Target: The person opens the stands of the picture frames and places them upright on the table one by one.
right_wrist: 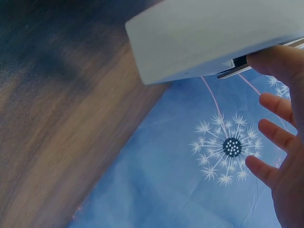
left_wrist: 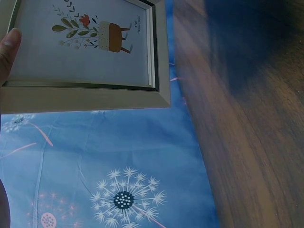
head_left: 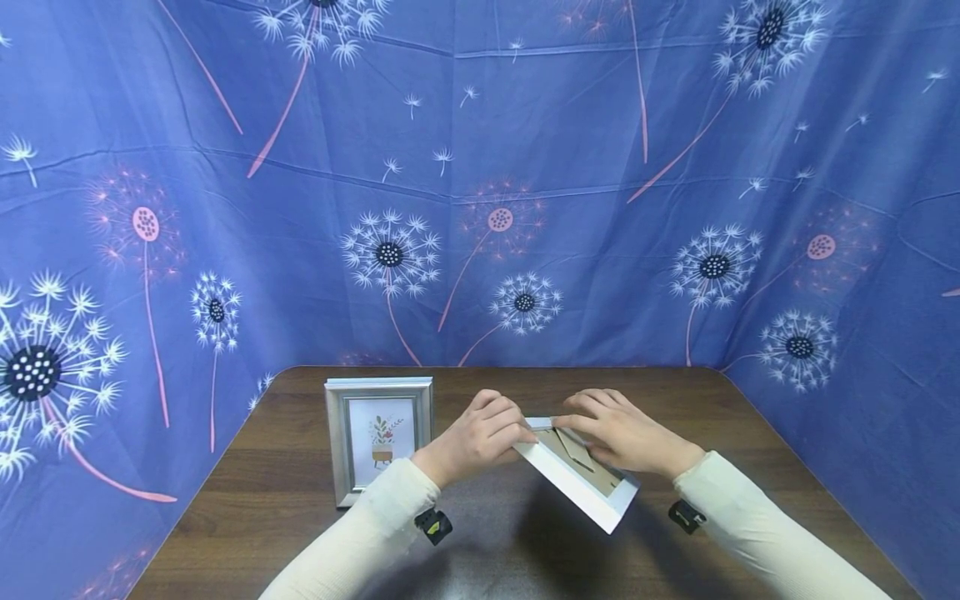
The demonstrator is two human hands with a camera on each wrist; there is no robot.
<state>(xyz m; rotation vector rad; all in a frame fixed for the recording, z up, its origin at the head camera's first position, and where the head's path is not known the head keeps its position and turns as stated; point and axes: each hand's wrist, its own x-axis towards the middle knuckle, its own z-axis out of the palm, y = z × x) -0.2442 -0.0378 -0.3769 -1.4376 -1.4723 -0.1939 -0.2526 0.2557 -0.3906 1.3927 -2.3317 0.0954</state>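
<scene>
On the dark-brown wood-grain worktop [head_left: 251,508], a silver rectangular picture frame [head_left: 375,446] stands upright; to its right, a pale-edged rectangular picture frame [head_left: 570,482] hangs tilted, back showing. The left hand [head_left: 483,433] grips its corner; the right hand [head_left: 626,433], fingers loose, touches the flat tan stand [head_left: 573,450]. Pushing too hard there could twist that corner free!

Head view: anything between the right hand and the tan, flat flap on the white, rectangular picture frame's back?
Nothing visible: the right hand touches the tan flap. The silver, rectangular picture frame stands off to the left.
</scene>
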